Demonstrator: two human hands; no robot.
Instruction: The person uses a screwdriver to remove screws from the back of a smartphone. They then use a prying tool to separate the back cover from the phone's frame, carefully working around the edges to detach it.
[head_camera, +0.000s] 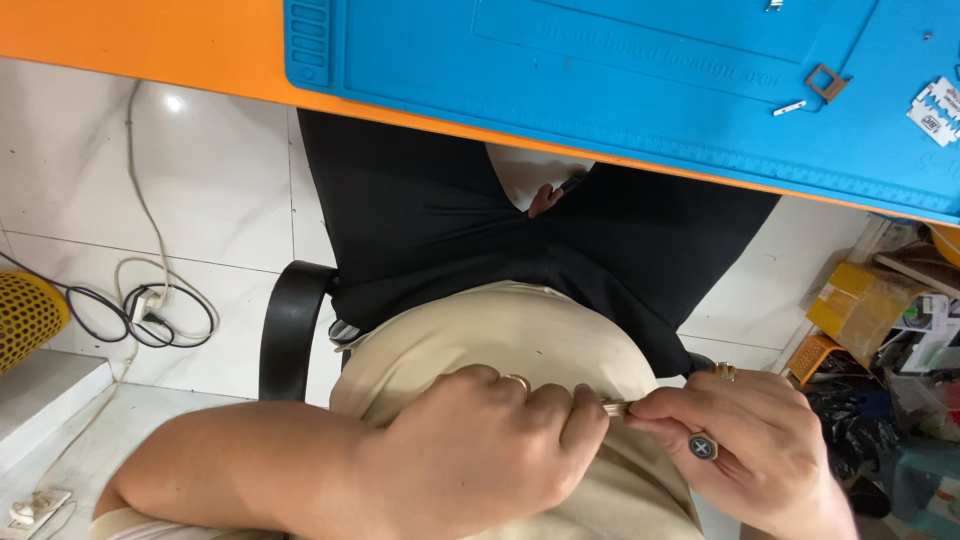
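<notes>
Hands meet close to the person's stomach, well back from the bench. The left hand (480, 450) is curled into a tight fist, a plain ring on one finger, and from between its thumb and fingers a small metal piece (616, 407) pokes out to the right. The right hand (750, 440), wearing a dark ring with a cross mark and a second gold ring, pinches the free end of that piece with its fingertips (650, 412). So both hands are closed narrow on the same slim object, which sits in the gap between them, above the beige shirt (520, 335); what it is I cannot tell, as most of it is hidden inside the fist.

As for progress, my guess is that the work is at a fiddly middle stage: the piece is being gripped or pulled at in the lap, and nothing yet lies finished on the bench.

Farther off, the blue work mat (600, 70) lies on the orange tabletop (120, 40). At the mat's right end rest a small square brown frame (826, 82), a short silver pin (789, 107) and a razor blade (936, 110), all untouched. Cables (150, 310) trail over the white tiled floor on the left, and cardboard boxes (860, 305) crowd the right.
</notes>
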